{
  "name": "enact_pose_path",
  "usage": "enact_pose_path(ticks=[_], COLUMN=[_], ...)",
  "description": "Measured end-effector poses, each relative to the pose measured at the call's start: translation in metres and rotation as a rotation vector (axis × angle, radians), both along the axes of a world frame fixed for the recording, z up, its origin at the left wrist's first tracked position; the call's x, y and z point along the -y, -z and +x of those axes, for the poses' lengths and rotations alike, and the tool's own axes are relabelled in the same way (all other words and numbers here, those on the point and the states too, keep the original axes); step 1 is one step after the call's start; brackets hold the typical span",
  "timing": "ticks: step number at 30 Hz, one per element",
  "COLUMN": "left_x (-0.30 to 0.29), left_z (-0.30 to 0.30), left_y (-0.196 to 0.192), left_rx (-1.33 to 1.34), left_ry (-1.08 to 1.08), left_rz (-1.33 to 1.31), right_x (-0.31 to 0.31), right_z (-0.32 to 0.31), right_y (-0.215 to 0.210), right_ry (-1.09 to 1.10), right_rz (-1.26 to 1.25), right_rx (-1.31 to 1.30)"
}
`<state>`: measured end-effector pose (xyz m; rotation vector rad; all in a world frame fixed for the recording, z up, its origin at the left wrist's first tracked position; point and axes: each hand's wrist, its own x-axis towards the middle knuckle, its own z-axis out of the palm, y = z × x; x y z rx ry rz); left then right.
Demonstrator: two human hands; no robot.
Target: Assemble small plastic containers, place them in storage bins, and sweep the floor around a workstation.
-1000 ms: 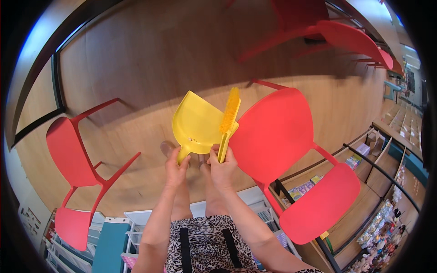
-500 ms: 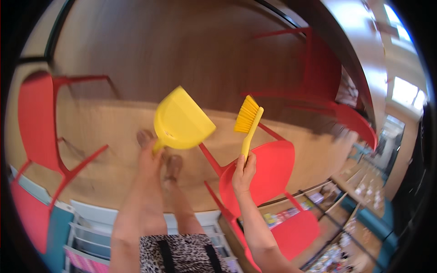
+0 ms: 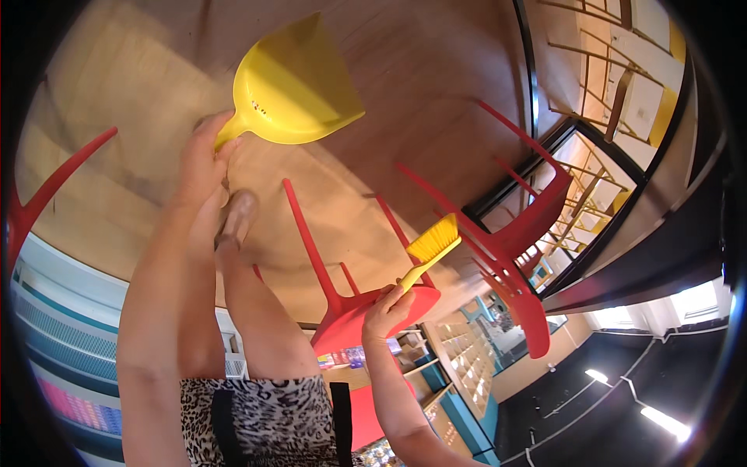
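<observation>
My left hand (image 3: pixel 204 159) is closed round the short handle of a yellow dustpan (image 3: pixel 292 89), held above the wooden floor. A few small dark specks lie in the pan near its handle end. In my right hand (image 3: pixel 387 310) is a yellow hand brush (image 3: pixel 432 247), gripped by its handle with the bristles turned up and away from me. The brush is in front of a red chair (image 3: pixel 366 315), apart from the dustpan; whether it touches the chair I cannot tell.
Another red chair (image 3: pixel 517 226) stands farther right, beside a dark-framed mirror or opening (image 3: pixel 576 210). At the left edge shows part of a red chair (image 3: pixel 58 175). Teal and white slatted bins (image 3: pixel 78 342) are near my left arm. Shelving (image 3: pixel 459 350) lies to the right.
My view has swung round toward the right and ahead. The dustpan now appears higher, the brush lower, and its bristles point more to the right. Both stay in my hands.
</observation>
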<state>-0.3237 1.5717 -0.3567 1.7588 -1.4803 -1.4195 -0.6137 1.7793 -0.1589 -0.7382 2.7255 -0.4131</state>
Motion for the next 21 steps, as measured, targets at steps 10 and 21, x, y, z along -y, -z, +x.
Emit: enact_pose_path(ticks=[10, 21], left_x=[0.05, 0.051], left_z=[0.004, -0.022], left_y=[-0.013, 0.054], left_rx=[0.053, 0.01], left_ry=[-0.051, -0.008], left_rz=[-0.001, -0.007], right_x=[0.035, 0.115], right_z=[-0.024, -0.138], right_y=[-0.001, 0.202], right_ry=[0.45, 0.766], right_rz=[0.191, 0.157], right_rx=[0.401, 0.836])
